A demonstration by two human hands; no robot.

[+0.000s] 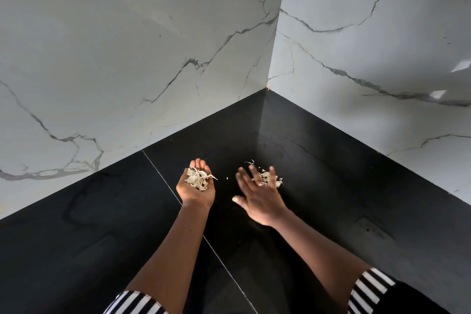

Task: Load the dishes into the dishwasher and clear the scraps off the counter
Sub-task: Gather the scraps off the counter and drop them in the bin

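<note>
My left hand (196, 187) is turned palm up over the black counter (102, 224), cupped, with a heap of pale, papery scraps (198, 178) lying in it. My right hand (260, 194) is palm down with its fingers spread, over a small pile of the same scraps (267, 176) on the counter. The fingers look blurred and cover part of that pile. A few loose bits (251, 162) lie just beyond the fingertips, and one tiny piece (227, 178) sits between my two hands.
The counter runs into a corner (266, 89) where two white marble-patterned walls (127, 58) meet. A thin seam (163, 176) crosses the counter diagonally under my left arm. No dishes or dishwasher are in view.
</note>
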